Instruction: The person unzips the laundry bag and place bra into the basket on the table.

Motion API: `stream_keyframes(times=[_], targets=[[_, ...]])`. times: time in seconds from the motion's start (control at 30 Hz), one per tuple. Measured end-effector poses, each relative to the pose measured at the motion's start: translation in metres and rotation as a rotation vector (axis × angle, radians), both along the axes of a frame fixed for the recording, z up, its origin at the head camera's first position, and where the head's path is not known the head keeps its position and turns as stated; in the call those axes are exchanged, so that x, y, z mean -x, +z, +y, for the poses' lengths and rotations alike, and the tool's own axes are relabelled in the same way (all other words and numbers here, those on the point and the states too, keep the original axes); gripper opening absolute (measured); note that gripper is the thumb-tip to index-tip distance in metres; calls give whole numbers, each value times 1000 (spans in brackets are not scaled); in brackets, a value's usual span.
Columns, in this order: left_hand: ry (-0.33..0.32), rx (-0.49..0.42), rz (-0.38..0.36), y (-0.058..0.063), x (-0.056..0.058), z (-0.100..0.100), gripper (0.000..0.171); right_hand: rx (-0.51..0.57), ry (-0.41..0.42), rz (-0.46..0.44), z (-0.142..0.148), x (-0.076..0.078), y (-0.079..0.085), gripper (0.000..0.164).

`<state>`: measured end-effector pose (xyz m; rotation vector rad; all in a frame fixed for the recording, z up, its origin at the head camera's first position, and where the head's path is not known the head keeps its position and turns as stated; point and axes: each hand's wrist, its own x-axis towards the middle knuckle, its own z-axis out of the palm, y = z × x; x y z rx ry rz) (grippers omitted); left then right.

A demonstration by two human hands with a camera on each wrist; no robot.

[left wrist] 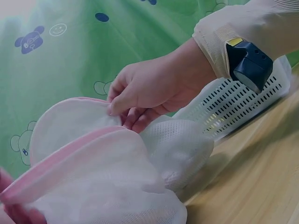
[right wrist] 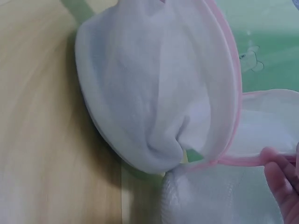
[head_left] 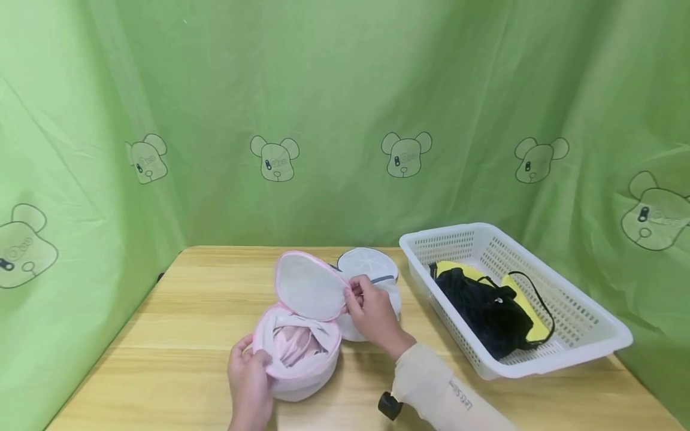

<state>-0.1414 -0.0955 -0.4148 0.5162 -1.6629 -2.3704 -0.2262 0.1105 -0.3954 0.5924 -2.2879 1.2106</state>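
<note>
A round white mesh laundry bag (head_left: 304, 386) with pink trim stands on the table, its lid (head_left: 309, 287) raised at the back. Soft pale pink fabric (head_left: 295, 346) lies bunched inside. My left hand (head_left: 250, 380) grips the bag's rim on the near left side, thumb over the top edge. With fingertips and thumb, my right hand (head_left: 377, 314) pinches the pink edge of the lid on its right side. Behind that hand is a second white mesh bag (head_left: 368, 263) with dark trim, partly hidden. In the right wrist view the pink-trimmed bag's side (right wrist: 126, 84) fills the middle.
At the right, a white slotted plastic basket (head_left: 587, 344) holds a black cloth item (head_left: 480, 311) with a thin strap and something yellow (head_left: 539, 329). The wooden table (head_left: 178, 347) meets a green curtain (head_left: 334, 197) with bear-head prints at the back and sides.
</note>
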Motion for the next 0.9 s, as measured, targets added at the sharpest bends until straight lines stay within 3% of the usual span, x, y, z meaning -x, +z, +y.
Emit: stream_keyframes(times=[0.13, 0.27, 0.4, 0.57, 0.73, 0.9], targets=[[13, -89, 36, -1, 2, -1, 48, 55, -45, -31, 2, 4, 0, 8], [-33, -237, 96, -3, 3, 1, 33, 76, -88, -23, 5, 6, 4, 8], [-90, -314, 112, -5, 3, 4, 29, 100, -115, -64, 7, 9, 8, 5], [-142, -347, 123, -7, 3, 5, 41, 102, -158, -120, 9, 12, 9, 4], [-155, -361, 123, -7, 2, 4, 51, 72, -193, -66, 7, 13, 7, 11], [-164, -346, 115, -8, 2, 6, 57, 50, -135, -71, 2, 7, 6, 13]])
